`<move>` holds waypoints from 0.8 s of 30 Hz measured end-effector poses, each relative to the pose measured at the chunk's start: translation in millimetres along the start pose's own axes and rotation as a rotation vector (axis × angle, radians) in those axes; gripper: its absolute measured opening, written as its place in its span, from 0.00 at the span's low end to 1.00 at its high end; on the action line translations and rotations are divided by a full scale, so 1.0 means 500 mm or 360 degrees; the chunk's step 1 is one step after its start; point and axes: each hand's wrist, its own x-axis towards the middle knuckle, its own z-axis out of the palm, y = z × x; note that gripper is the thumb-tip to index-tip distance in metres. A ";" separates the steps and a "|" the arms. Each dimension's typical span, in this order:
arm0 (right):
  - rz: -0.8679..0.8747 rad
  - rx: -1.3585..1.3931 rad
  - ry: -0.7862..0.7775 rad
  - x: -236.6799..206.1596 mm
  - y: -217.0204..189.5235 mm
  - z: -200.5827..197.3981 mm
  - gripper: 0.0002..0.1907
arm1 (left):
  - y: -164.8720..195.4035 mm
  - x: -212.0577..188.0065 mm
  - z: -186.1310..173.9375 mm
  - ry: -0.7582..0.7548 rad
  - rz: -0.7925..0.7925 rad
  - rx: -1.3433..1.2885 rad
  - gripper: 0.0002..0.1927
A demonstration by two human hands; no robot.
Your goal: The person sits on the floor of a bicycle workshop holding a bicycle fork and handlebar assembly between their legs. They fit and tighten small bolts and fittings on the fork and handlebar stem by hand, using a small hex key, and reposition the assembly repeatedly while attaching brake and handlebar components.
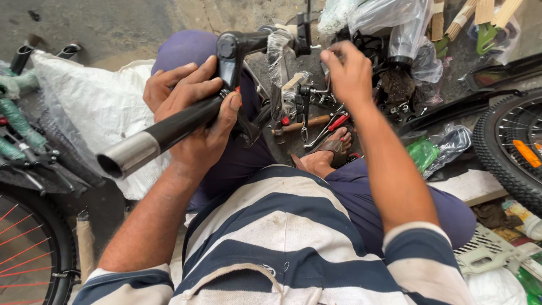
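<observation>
Gripping a black handlebar point(169, 131) with the left hand point(195, 116), the person is sitting low on the floor, knees spread, so the bar is resting across the lap at working height. Left fingers point(192, 79) are wrapped and clamped around the tube just below the stem clamp point(228, 53), thumb pressing on the near side; this is likely steadying the bar against twisting. The bare metal end of the tube point(124, 155) is pointing toward the camera, down and left.

The right hand point(350, 73) is reaching out to the far end of the bar, fingers pinched together on a small fitting near the plastic-wrapped part point(278, 48); exactly what they are nipping cannot be told.

Pliers with red grips point(330, 127) and a wooden-handled hammer point(299, 125) are lying on the floor just beyond the sandalled foot point(330, 149), kept within easy reach. A white sack point(90, 104) is lying at left, bicycle wheels at both edges point(511, 149).
</observation>
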 end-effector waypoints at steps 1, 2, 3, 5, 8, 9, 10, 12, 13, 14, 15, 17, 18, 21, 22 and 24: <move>0.0335 0.0283 -0.0084 0.027 0.012 0.011 0.06 | 0.003 -0.001 0.000 0.0022 -0.0004 0.0025 0.16; 0.0668 0.0566 -0.0163 0.039 0.027 0.019 0.09 | 0.005 0.000 0.003 0.0043 -0.0002 0.0043 0.16; 0.0465 0.0363 -0.0088 0.035 0.046 0.025 0.10 | 0.007 0.001 0.004 0.0063 -0.0002 0.0057 0.16; 0.0053 -0.0060 0.0049 0.014 0.079 0.029 0.15 | 0.006 0.003 0.004 0.0030 0.0007 0.0071 0.16; -0.0916 -0.0225 0.0200 -0.054 0.110 0.010 0.16 | 0.002 0.001 0.003 0.0030 -0.0020 0.0044 0.16; -0.0978 -0.0270 0.0195 -0.074 0.111 0.003 0.16 | 0.000 0.000 0.004 0.0034 -0.0028 0.0020 0.16; -0.1049 -0.0315 0.0184 -0.089 0.108 -0.002 0.18 | -0.001 -0.001 0.005 0.0016 -0.0025 0.0023 0.16; -0.0800 -0.0376 0.0131 -0.121 0.092 0.000 0.18 | -0.003 -0.004 0.003 -0.0029 -0.0016 0.0035 0.15; -0.0486 -0.0395 0.0084 -0.133 0.082 0.005 0.17 | -0.003 -0.005 0.003 -0.0031 -0.0004 0.0047 0.15; -0.0185 -0.0409 0.0029 -0.139 0.073 0.008 0.17 | -0.004 -0.004 0.003 -0.0023 0.0009 0.0064 0.15; -0.0199 -0.0321 0.0039 -0.145 0.064 0.010 0.14 | -0.003 -0.004 0.002 -0.0017 0.0014 0.0079 0.15; -0.0211 -0.0139 0.0056 -0.150 0.055 0.013 0.12 | -0.001 -0.005 0.001 -0.0005 -0.0005 0.0031 0.16; -0.0420 -0.0213 0.0099 -0.147 0.054 0.014 0.10 | -0.002 -0.004 0.001 0.0007 -0.0006 0.0009 0.16; -0.0801 -0.0353 0.0173 -0.142 0.063 0.009 0.09 | 0.000 -0.005 0.000 -0.0005 0.0009 0.0005 0.16; -0.0790 -0.0342 0.0172 -0.142 0.067 0.008 0.08 | -0.001 -0.005 -0.001 0.0001 0.0012 0.0008 0.17; -0.0782 -0.0352 0.0186 -0.144 0.073 0.010 0.08 | -0.001 -0.006 0.000 0.0019 0.0009 0.0011 0.17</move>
